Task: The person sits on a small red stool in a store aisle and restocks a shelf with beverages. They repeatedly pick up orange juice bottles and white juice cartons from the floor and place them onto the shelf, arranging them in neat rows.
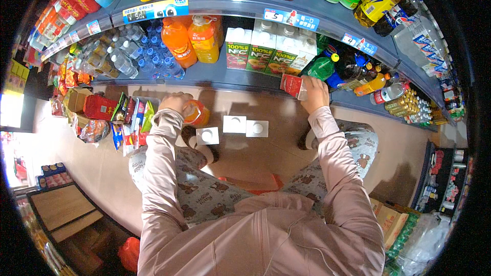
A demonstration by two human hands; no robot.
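Observation:
My left hand [176, 101] is on a bottle of orange drink [198, 112] that stands on the floor by my foot. In my right hand [315, 94] is a red and white package [293, 86], at the front edge of the lowest shelf [261, 82]. Several juice cartons [261, 54] stand on that shelf just behind it, with a green bottle [322, 68] lying or leaning to their right. White-topped cartons [234, 124] stand on the floor between my feet. Large orange drink bottles [178, 43] are on the shelf left of the cartons.
Small water bottles [144, 50] fill the lowest shelf at left. The upper shelf [230, 2] curves across with price labels and more bottles. Snack bags and a red box [100, 106] lie on the floor at left. Cardboard boxes [387, 220] and plastic-wrapped goods [422, 237] are at lower right.

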